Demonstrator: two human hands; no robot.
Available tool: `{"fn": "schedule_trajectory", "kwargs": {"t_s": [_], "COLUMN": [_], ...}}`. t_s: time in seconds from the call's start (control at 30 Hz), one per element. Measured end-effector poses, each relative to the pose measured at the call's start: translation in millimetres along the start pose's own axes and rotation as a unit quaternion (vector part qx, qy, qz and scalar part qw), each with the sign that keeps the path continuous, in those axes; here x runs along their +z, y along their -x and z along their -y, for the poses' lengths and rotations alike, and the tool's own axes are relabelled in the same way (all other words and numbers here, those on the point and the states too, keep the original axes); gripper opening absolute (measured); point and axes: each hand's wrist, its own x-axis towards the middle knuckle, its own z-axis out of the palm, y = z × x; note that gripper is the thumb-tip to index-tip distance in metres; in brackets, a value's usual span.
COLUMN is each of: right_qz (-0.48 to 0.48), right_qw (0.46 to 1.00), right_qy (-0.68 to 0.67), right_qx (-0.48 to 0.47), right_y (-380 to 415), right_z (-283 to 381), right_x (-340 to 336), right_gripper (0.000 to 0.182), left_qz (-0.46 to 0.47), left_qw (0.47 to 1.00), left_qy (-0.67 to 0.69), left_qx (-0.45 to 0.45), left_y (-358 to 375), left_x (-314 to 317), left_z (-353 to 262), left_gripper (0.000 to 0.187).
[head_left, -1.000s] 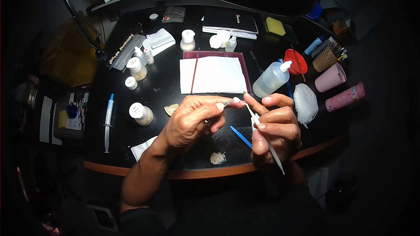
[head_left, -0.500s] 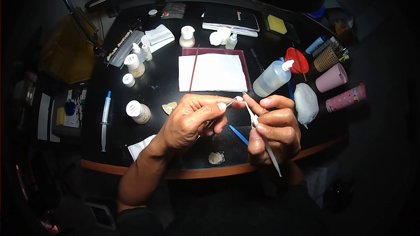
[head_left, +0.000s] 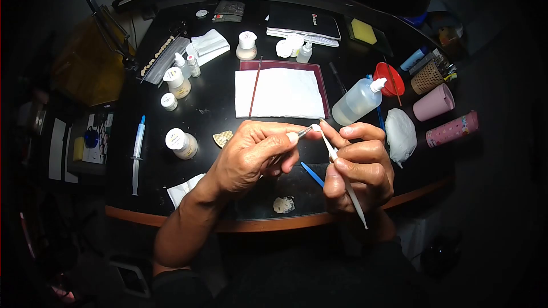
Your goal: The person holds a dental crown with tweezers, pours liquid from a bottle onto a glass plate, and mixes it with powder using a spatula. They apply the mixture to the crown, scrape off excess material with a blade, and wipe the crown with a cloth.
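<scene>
My left hand [head_left: 248, 157] is closed around a slim metal holder [head_left: 305, 132], most of which the fingers hide. A small white piece shaped like a tooth crown [head_left: 316, 128] sits at the holder's tip. In my right hand [head_left: 362, 165], a white-handled carving tool [head_left: 353, 199] is gripped like a pen, its upper end at the crown. Whether the tool's tip touches the crown is too small to tell. The right index finger reaches up close beside the crown. Below the hands, a blue stick-like tool [head_left: 311, 174] lies partly behind my right hand.
A white paper towel [head_left: 285, 94] with a thin brush [head_left: 256, 88] lies on a dark red tray. Powder jars [head_left: 181, 142] and a syringe [head_left: 137, 154] stand or lie left. A squeeze bottle [head_left: 357, 102], a red bowl [head_left: 394, 71] and a white bundle [head_left: 401, 137] are right.
The view has shifted very slightly. The white tool's upper end and the crown have moved a little against each other; both hands keep their grips.
</scene>
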Motion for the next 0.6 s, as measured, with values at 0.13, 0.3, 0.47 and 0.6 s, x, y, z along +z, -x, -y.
{"fn": "schedule_trajectory", "kwargs": {"t_s": [0.13,0.3,0.47,0.6], "right_qz": [-0.019,-0.029,-0.026,-0.035], "right_qw": [1.000,0.999,0.999,0.999], "right_qy": [-0.010,-0.014,-0.020,-0.030], "right_qx": [0.003,0.002,-0.005,-0.001], "right_y": [-0.1,0.1,0.8,4.5], "right_z": [1.3,1.0,1.3,-2.2], "right_x": [1.1,1.6,-0.4,-0.6], "right_gripper": [0.023,0.023,0.023,0.024], "left_qz": [-0.004,-0.012,-0.008,-0.010], "left_qw": [1.000,1.000,1.000,1.000], "left_qy": [-0.003,-0.011,-0.009,-0.009], "left_qx": [-0.001,-0.011,-0.009,-0.008], "left_y": [0.2,0.9,0.1,-0.9], "left_x": [1.2,3.1,2.3,1.8], "left_z": [-1.3,-5.2,-3.6,-1.8], "left_gripper": [0.041,0.044,0.044,0.045]}}
